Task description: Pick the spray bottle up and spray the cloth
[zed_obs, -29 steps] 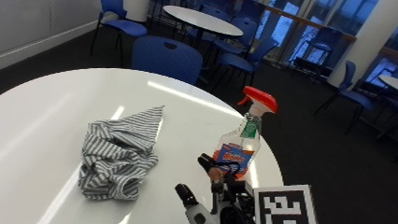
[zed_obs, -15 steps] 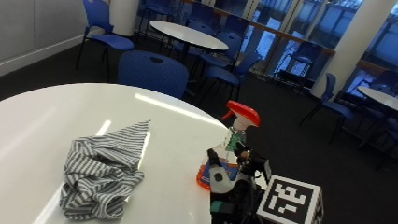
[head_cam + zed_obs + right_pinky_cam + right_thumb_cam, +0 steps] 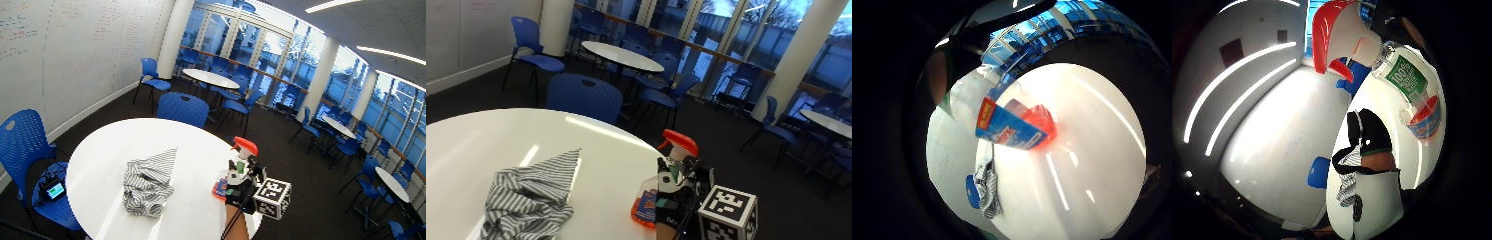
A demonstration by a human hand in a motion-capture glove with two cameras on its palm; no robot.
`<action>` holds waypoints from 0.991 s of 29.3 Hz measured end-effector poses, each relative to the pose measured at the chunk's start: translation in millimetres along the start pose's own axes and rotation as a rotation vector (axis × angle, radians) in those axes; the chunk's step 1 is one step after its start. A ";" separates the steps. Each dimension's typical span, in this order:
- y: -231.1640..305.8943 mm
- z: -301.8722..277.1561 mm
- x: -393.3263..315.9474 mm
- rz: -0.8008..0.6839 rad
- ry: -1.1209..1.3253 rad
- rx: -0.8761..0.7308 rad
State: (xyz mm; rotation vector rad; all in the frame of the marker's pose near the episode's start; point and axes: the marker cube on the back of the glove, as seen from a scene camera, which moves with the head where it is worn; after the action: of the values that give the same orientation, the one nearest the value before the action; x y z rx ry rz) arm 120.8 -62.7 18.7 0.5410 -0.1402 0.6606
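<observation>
A clear spray bottle [image 3: 645, 203] with orange liquid, a blue label and a red trigger head [image 3: 681, 141] stands at the right edge of the round white table [image 3: 492, 140]. My gloved right hand [image 3: 676, 196] is against its neck from the table's edge side, fingers curled round it. The palm views show the bottle [image 3: 1014, 125] close to the palm, its green neck label [image 3: 1407, 77] and a curled gloved finger [image 3: 1368, 136]. A grey-and-white striped cloth [image 3: 529, 200] lies crumpled on the table to the bottle's left, apart from it. The wide view shows the cloth [image 3: 148, 182] and the bottle [image 3: 238, 162].
A blue chair [image 3: 582, 97] stands behind the table's far edge, another [image 3: 26, 145] at its left side. Further tables and blue chairs [image 3: 619, 55] stand by the windows. The bottle is close to the table's rim.
My hand has come up from the table's near edge to the bottle and closed round its neck. The outside camera has shifted; the cloth lies as before.
</observation>
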 end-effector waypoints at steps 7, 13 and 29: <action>-12.7 5.7 8.9 0.046 -0.020 0.011; -18.7 4.5 3.2 0.029 -0.022 0.030; -17.3 19.7 2.5 -0.049 -0.042 0.081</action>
State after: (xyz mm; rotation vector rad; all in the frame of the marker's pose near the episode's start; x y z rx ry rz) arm 134.3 -83.0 28.8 0.6347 -0.1402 0.6095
